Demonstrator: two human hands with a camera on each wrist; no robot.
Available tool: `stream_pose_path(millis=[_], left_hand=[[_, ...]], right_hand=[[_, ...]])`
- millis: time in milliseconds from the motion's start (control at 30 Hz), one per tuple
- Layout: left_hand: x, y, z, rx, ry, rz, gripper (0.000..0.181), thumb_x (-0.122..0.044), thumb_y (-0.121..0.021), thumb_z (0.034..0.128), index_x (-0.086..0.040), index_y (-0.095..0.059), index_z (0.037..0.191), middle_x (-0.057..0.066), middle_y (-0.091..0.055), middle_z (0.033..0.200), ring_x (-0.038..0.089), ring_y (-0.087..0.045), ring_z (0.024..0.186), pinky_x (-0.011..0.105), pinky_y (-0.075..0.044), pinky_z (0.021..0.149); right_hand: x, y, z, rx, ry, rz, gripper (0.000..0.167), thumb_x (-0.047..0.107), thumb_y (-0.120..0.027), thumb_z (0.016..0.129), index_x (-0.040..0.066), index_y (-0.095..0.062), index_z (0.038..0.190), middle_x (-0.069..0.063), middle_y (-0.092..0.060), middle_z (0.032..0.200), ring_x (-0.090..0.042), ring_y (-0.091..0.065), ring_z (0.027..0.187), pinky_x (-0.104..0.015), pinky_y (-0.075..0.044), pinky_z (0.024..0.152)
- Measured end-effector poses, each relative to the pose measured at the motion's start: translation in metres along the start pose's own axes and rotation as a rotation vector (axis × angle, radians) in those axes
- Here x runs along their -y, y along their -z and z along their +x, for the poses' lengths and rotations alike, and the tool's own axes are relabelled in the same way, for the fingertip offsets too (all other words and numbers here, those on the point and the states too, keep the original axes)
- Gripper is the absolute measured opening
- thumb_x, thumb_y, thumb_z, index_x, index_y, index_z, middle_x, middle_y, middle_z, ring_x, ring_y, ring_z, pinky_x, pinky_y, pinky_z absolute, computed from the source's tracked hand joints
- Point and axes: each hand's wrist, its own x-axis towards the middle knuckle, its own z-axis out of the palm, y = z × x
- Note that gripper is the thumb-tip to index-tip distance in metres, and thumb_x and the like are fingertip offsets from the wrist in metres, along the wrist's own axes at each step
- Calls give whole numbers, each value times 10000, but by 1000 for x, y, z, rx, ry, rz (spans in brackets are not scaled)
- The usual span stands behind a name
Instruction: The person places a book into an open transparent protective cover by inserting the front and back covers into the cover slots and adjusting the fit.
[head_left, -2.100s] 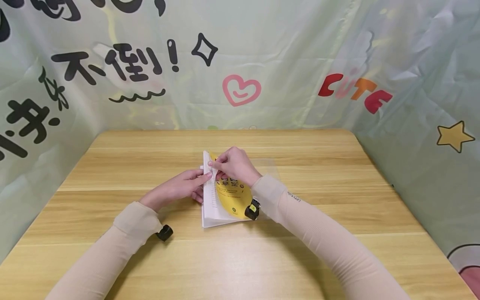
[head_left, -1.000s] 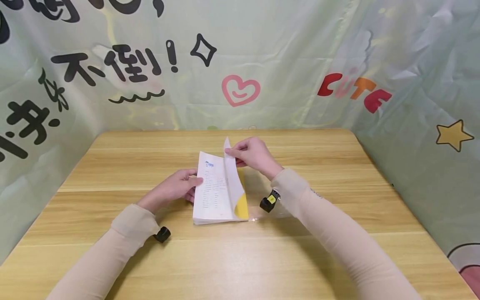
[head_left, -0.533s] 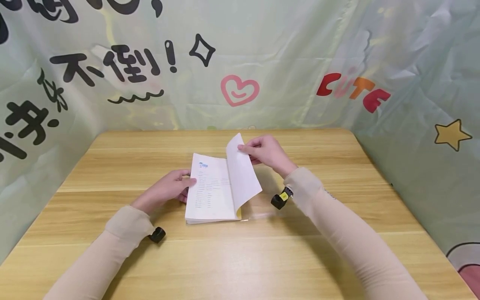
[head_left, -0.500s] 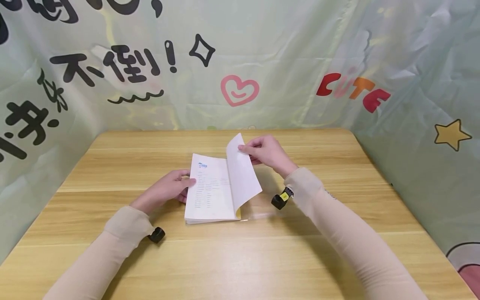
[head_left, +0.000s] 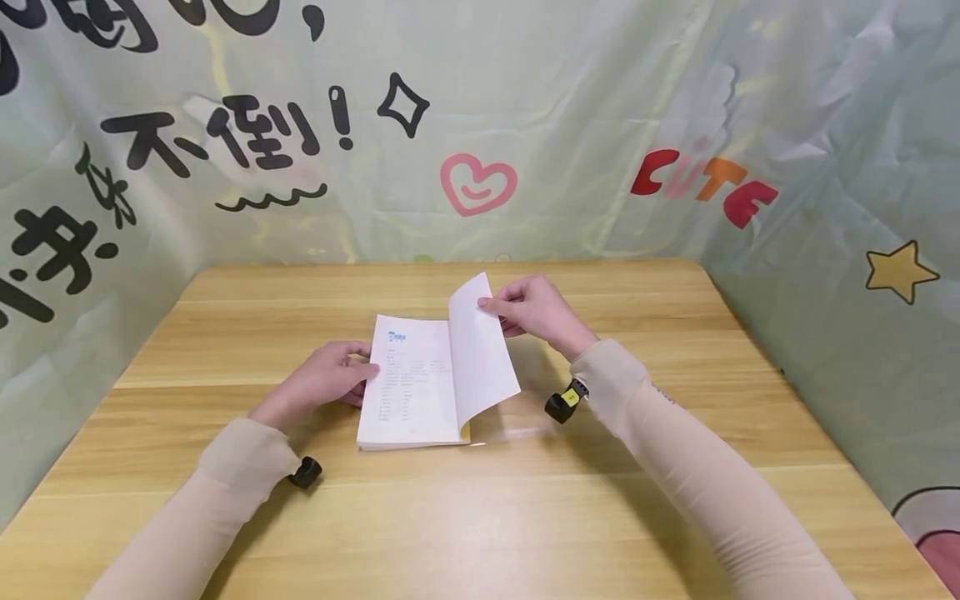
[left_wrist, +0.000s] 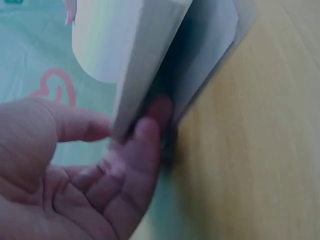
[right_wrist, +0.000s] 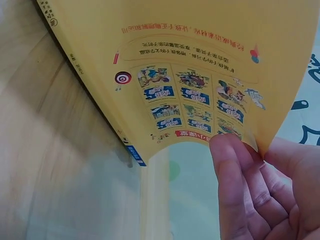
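A paperback book [head_left: 411,396] lies opened near its back on the table, its printed white page facing up. My left hand [head_left: 318,379] holds its left edge, thumb on top and fingers underneath; in the left wrist view, the fingers reach between the thick page block [left_wrist: 145,55] and a lower flap [left_wrist: 210,55]. My right hand [head_left: 536,312] pinches the top outer corner of the raised cover [head_left: 483,354], which stands tilted up with its white inner side showing. In the right wrist view, its yellow outside [right_wrist: 200,45] shows small pictures and print.
Clear plastic film [head_left: 517,433] shows on the wooden table [head_left: 480,533] right of the book. A printed cloth backdrop [head_left: 562,100] encloses the table's back and sides. A small black wrist camera sits on each wrist [head_left: 306,472].
My right hand has swung the cover up and rightward, exposing the printed page. My left hand and the book have slid left. In the last half second, the right hand has barely moved.
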Motion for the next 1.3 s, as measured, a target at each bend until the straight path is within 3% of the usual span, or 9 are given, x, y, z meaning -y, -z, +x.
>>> stream_pose_path(millis=[133,267,433,533,633,733,967,1133,1300], left_hand=[[-8,2,-7,-122,-49,255,564,-228,-613,1079,56,-469,1545,214,-744,1189,224,-748,897,390,-638,845],[-20,-3,-14,-216,-158,433,590,-264,-617,1073,42,-467,1554,270,-686,1377,404,-697,1205,562,-560,1046],[-38,-21,-16,-244,-367,499,569,-248,-637,1076,70,-513,1530,281,-599,1522,462,-575,1420,620,-454,1194],[-49,-33,-13,-197,-446,454,586,-305,-637,1086,33,-512,1548,232,-567,1576,452,-563,1435,608,-477,1179],[-57,-43,-8,-129,-463,376,615,-375,-624,1093,-33,-485,1586,168,-533,1624,420,-576,1428,590,-518,1139],[-59,-50,1,-74,-458,328,653,-425,-602,1099,-79,-439,1628,130,-456,1692,381,-509,1510,575,-486,1187],[-55,-56,14,-31,-437,324,765,-541,-554,1092,-160,-305,1707,69,-155,1819,333,-206,1677,613,-248,1328],[-55,-58,17,-5,-435,348,781,-554,-534,1094,-165,-271,1719,77,-90,1827,334,-147,1688,638,-193,1336],[-55,-58,18,10,-414,350,783,-558,-531,1091,-177,-266,1722,78,-86,1828,327,-139,1691,642,-187,1337]], right_hand=[[0,-2,-1,5,-8,-16,292,323,-789,996,33,-796,972,-11,-748,822,-140,-715,750,-518,-655,921],[-1,-6,0,10,-19,-43,299,335,-784,1000,42,-798,946,-11,-707,795,-138,-668,719,-454,-672,860],[-4,-12,1,5,6,-85,308,337,-772,1010,39,-801,938,-14,-719,776,-139,-679,684,-322,-658,713],[-5,-16,2,-1,31,-118,321,342,-758,1021,33,-809,952,-38,-742,794,-225,-728,719,-432,-678,779],[-7,-20,4,1,36,-145,332,351,-742,1032,31,-817,988,-69,-777,840,-360,-777,816,-520,-669,840],[-9,-24,5,15,33,-161,334,346,-721,1047,27,-821,1040,-104,-805,904,-406,-796,899,-516,-669,841],[-12,-30,4,59,60,-218,301,287,-665,1085,34,-815,1154,-145,-823,1011,-369,-820,903,-443,-673,786],[-13,-30,3,70,69,-246,284,269,-646,1096,44,-816,1134,-121,-817,1019,-350,-821,902,-285,-626,694],[-13,-31,2,80,73,-297,278,278,-639,1100,68,-820,1084,-92,-813,1013,-315,-818,897,-267,-622,716]])
